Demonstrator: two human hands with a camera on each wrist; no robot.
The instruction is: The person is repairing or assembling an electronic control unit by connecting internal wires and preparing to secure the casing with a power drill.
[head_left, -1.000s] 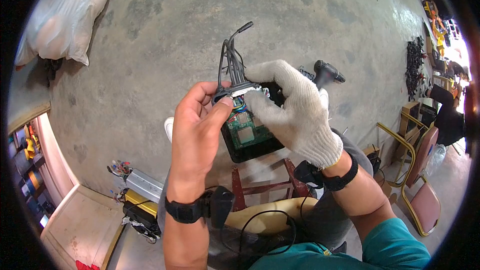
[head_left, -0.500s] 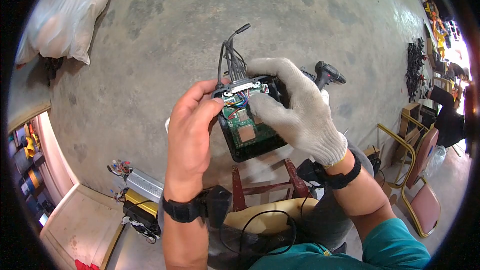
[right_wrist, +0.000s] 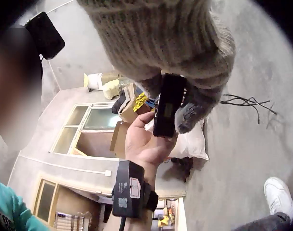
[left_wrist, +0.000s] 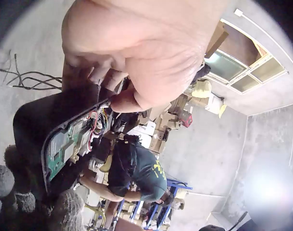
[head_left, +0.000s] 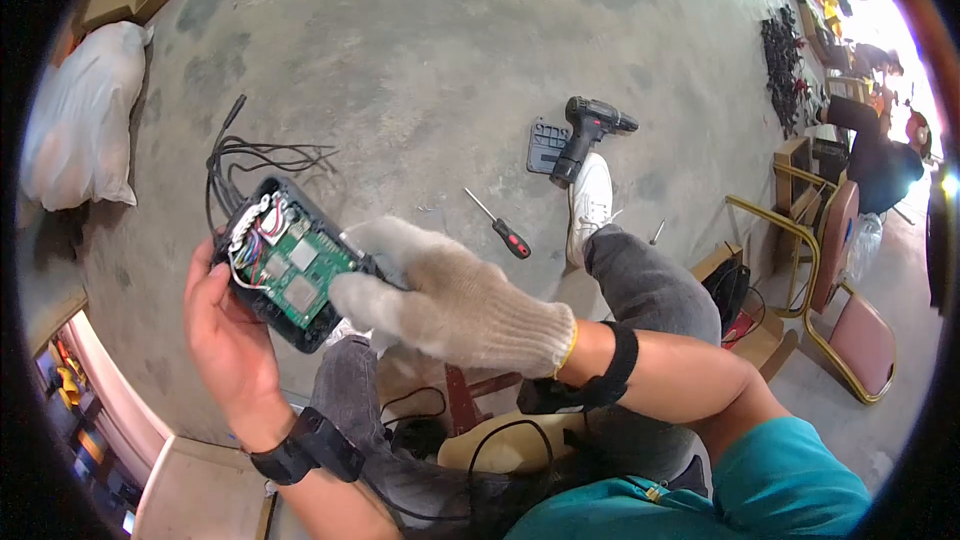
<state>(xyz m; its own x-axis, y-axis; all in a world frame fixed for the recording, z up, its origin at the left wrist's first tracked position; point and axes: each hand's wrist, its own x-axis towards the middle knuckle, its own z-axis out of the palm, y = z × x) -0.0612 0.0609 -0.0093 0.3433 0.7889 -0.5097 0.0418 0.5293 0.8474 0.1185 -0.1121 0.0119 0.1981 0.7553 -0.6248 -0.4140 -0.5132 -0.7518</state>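
Gloved fingers (head_left: 362, 238) of the right hand (head_left: 460, 300) pinch the 3 o'clock edge of the black case (head_left: 312, 338), while the bare left hand (head_left: 225, 325) cups it from beneath, thumb along its near rim. The case sits above the lap, cover already off. The circuit board (head_left: 295, 265) still lies inside with its coloured wires (head_left: 250, 230) attached, and nothing looks unplugged yet. Black cables (head_left: 262, 152) trail off at 11 o'clock. On the floor (head_left: 420, 60), a screwdriver (head_left: 497, 225) lies at 3 o'clock and a drill (head_left: 585, 135) at 2 o'clock.
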